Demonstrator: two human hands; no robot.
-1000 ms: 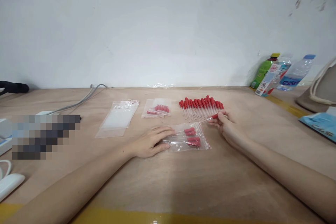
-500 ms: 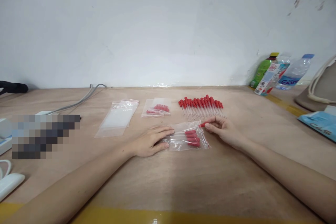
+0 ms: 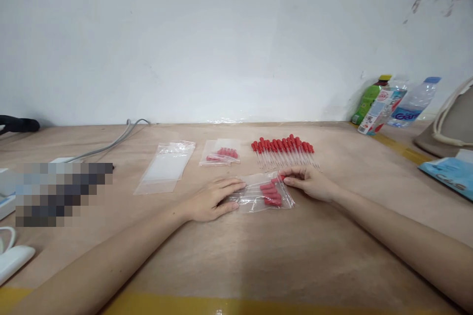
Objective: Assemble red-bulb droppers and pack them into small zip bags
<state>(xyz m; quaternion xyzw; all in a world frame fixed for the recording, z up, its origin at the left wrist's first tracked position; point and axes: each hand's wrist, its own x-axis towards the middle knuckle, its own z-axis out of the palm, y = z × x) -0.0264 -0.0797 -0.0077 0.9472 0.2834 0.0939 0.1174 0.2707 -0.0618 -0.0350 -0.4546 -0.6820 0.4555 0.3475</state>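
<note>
A clear zip bag (image 3: 253, 205) lies on the table with several red-bulbed droppers (image 3: 272, 196) inside, bulbs towards its right-hand mouth. My left hand (image 3: 212, 200) rests flat on the bag's left end, fingers stretched out and apart. At the mouth, my right hand (image 3: 308, 181) pinches the red bulb of one more dropper (image 3: 278, 178), which is mostly inside the bag. Just behind the bag, a row of loose glass-like droppers (image 3: 283, 145) lies with red bulbs pointing away from me.
Filled bags (image 3: 221, 153) with red bulbs lie behind my left hand. Further left is a stack of flat zip bags (image 3: 160, 170). Bottles (image 3: 369, 103) stand at the back right, near a blue packet (image 3: 449, 174). A grey cable (image 3: 111, 145) runs across the left side.
My right hand has moved slightly left, pushing the dropper further into the bag; its bulb now lies at the mouth. My left hand has stayed put.
</note>
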